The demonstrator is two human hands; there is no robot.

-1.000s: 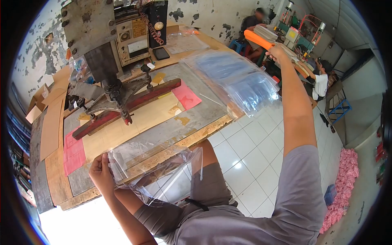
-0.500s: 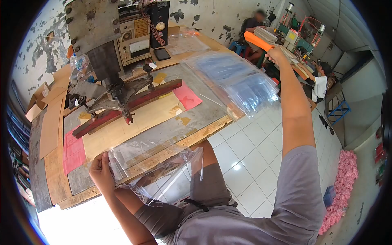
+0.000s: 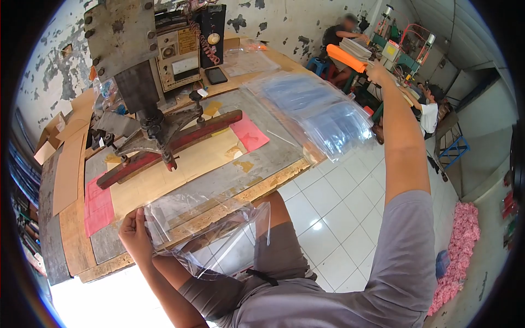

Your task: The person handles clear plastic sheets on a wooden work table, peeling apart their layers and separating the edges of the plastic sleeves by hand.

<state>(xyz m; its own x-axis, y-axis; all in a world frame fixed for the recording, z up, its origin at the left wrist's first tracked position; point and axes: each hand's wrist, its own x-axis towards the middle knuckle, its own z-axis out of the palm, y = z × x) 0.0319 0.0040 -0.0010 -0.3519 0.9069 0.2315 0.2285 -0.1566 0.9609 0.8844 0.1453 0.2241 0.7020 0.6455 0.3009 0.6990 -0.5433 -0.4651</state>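
Observation:
At the near left edge of the worktable, my left hand (image 3: pixel 135 235) pinches the corner of a clear plastic sheet (image 3: pixel 219 221). The sheet lies partly on the grey table plate and sags over the edge above my lap. My arm reaches far out to the right, where my right hand (image 3: pixel 377 74) is at the lower end of an orange lever handle (image 3: pixel 345 57); its fingers look loosened, apart from a grip. A press head with a red bar (image 3: pixel 180 145) stands above a tan sheet (image 3: pixel 175 167) with pink pieces (image 3: pixel 98 203) at its ends.
A stack of clear plastic sleeves (image 3: pixel 317 106) overhangs the table's right side. Behind the press are a control box with a dial (image 3: pixel 176 57) and a phone (image 3: pixel 216 74). Two people work at machines (image 3: pixel 391 49) at the back. A pink heap (image 3: pixel 456 251) lies along the right wall.
My right hand has shifted slightly right, away from the orange handle, which stays in about the same place. My left hand and the plastic sheet have barely moved.

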